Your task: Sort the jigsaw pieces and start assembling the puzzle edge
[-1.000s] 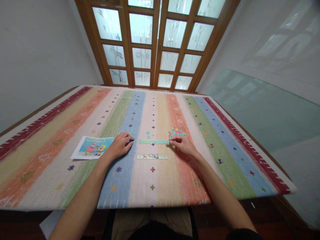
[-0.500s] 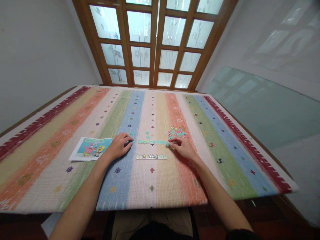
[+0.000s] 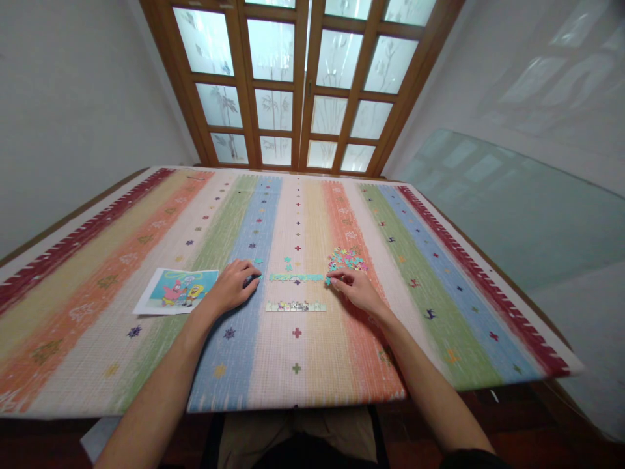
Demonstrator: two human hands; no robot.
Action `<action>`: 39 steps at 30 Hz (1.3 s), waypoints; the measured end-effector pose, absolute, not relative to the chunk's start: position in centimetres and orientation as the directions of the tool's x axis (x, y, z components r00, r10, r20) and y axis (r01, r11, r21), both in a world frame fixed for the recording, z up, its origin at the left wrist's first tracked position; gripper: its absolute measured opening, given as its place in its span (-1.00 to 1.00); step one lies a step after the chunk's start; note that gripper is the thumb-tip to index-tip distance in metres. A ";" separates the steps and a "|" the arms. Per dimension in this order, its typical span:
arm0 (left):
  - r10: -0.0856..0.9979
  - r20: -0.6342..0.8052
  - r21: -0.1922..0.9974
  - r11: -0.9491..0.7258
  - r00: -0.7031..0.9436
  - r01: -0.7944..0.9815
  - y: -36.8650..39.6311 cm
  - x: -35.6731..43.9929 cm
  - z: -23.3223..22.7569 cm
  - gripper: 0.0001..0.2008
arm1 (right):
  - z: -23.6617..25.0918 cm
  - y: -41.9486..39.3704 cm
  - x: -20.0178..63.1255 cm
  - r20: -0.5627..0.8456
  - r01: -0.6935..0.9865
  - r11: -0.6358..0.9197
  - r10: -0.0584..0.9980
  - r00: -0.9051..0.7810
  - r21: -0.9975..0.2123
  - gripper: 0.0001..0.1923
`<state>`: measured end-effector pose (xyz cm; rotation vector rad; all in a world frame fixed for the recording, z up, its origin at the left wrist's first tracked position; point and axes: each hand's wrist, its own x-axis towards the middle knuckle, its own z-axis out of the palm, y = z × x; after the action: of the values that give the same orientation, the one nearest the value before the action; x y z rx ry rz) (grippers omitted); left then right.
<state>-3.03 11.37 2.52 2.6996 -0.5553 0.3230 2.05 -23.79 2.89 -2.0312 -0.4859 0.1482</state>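
Note:
My right hand (image 3: 359,288) pinches a small teal puzzle piece (image 3: 328,281) at the right end of a joined teal puzzle strip (image 3: 297,277). To the strip's left, my left hand (image 3: 237,283) rests on the cloth with its fingers curled in; a bit of teal puzzle piece (image 3: 260,277) shows at the fingertips. Just beyond that hand lies another loose teal piece (image 3: 258,261). Nearer to me is a second joined strip, pale with a patterned middle (image 3: 295,307). A couple of teal pieces (image 3: 288,263) lie beyond the first strip.
A heap of mixed puzzle pieces (image 3: 347,258) lies beyond my right hand. On the left, a printed cartoon picture (image 3: 170,291) lies partly behind my left forearm. A striped cloth (image 3: 297,352) covers the table. Wooden glazed doors (image 3: 301,85) stand behind it.
Both hands stay in nearly the same place. The piece in my right hand has shifted very slightly; the strips and the heap have not moved.

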 end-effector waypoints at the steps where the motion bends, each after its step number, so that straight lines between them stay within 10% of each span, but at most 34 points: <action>1: -0.326 0.292 0.298 -0.862 0.899 -0.410 11.3 -3.0 2.5 -0.80 | 2.9 -23.8 2.0 0.093 0.273 -0.418 0.401 0.911 -0.866 -0.73; 18: -0.302 0.303 0.275 -0.880 0.904 -0.387 10.5 -3.0 2.4 -0.79 | 2.6 -23.7 1.7 0.171 0.490 -0.435 0.591 0.788 -0.755 -0.80; 39: -0.300 0.311 0.293 -0.872 0.902 -0.391 10.5 -3.0 2.5 -0.82 | 3.4 -23.4 1.0 0.113 0.425 -0.535 0.519 0.847 -0.731 -0.81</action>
<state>-2.98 10.54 2.49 2.7144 -0.5104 0.3643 1.00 -23.36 3.43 -2.2112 -0.6830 0.1485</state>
